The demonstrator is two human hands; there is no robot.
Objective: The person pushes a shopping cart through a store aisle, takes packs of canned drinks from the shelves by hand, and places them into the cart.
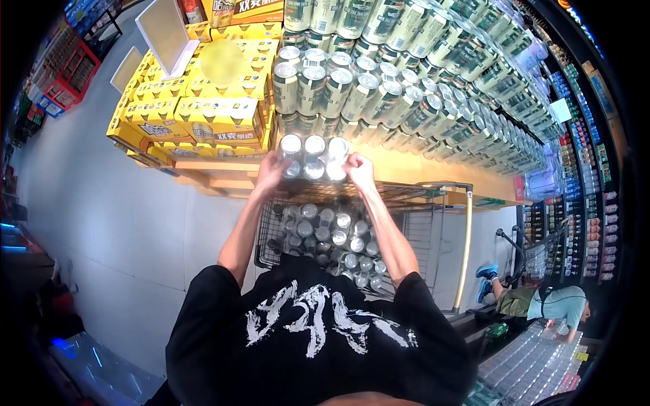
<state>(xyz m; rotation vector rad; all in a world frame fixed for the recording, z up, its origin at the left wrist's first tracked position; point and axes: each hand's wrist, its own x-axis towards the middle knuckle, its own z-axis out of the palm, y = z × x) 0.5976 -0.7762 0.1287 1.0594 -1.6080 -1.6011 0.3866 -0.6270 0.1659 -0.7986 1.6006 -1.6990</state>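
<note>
Between my two hands is a shrink-wrapped pack of cans [314, 160], with silvery lids facing up. My left hand [271, 172] grips its left end, fingers closed on the wrap. At the right end, my right hand [359, 169] is closed on the pack too. The pack is at the front edge of the wooden display platform [393, 166]; whether it rests on it or is held just above, I cannot tell. Right below, a wire shopping cart [269, 233] holds many cans [325, 233] with their lids up.
Stacked packs of green-and-cream cans [379, 95] rise behind the platform. Yellow beer cartons [217, 118] with a sign holder [166, 40] stand left. The cart's handle [464, 250] is at right. Another person [558, 304] bends over packs at lower right. Shelves [589, 169] line the far right.
</note>
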